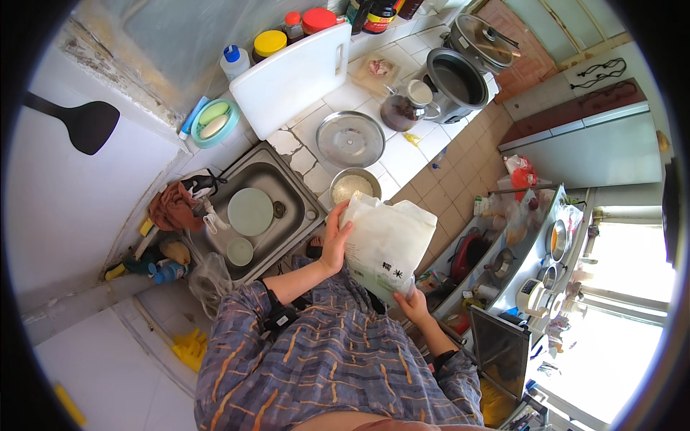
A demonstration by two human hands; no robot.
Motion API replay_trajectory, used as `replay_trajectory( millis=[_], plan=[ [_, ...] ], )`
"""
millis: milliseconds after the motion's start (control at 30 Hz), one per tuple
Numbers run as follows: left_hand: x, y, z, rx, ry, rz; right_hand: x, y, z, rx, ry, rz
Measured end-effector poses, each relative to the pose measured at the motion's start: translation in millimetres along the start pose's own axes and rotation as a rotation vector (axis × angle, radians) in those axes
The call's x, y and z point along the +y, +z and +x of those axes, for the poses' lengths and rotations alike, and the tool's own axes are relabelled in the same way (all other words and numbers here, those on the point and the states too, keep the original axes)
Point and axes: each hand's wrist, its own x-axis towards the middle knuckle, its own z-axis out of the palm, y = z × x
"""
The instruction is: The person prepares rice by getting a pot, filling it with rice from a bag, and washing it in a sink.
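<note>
A white plastic bag (389, 237) with printed writing is held up in front of my body. My left hand (335, 237) grips it near its upper left edge, and my right hand (414, 306) has the lower right corner. The bag's top tilts toward a metal bowl (377, 180) at the counter's edge. Pale rice-like grains (350, 187) lie in the bowl, whose near side is partly covered by the bag and my left fingers. Just beyond it, a round metal lid (350, 140) rests on the white tiles. Whether grains are leaving the bag cannot be seen.
Left of the bowl is a steel sink (295, 186) holding a plate (250, 211) and a small bowl (240, 251). A white cutting board (294, 81) leans at the back. A glass pitcher (401, 112) of dark liquid stands beside a cooker pot (458, 81). Shelving (517, 248) runs along the right.
</note>
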Motion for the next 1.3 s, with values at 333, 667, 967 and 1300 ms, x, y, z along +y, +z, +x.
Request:
replay_trajectory(
  millis=[333, 667, 967, 1300],
  plan=[
    [34.4, 3.8, -13.6, -0.128, 0.186, 0.107, -16.8, 7.7, 12.1, 0.074, -0.278, -0.049],
    [69.2, 0.6, -21.7, -0.222, 0.317, 0.11, -34.4, -2.8, 39.6, -0.038, -0.469, -0.118],
    [164.7, -16.2, 6.6, -0.005, 0.605, 0.206, -95.0, 26.7, 135.4, -0.124, -0.852, -0.109],
    [215.3, -70.0, 49.8, 0.202, 0.901, 0.525, -201.3, 73.0, 285.8, 0.226, -0.825, -0.152]
  ],
)
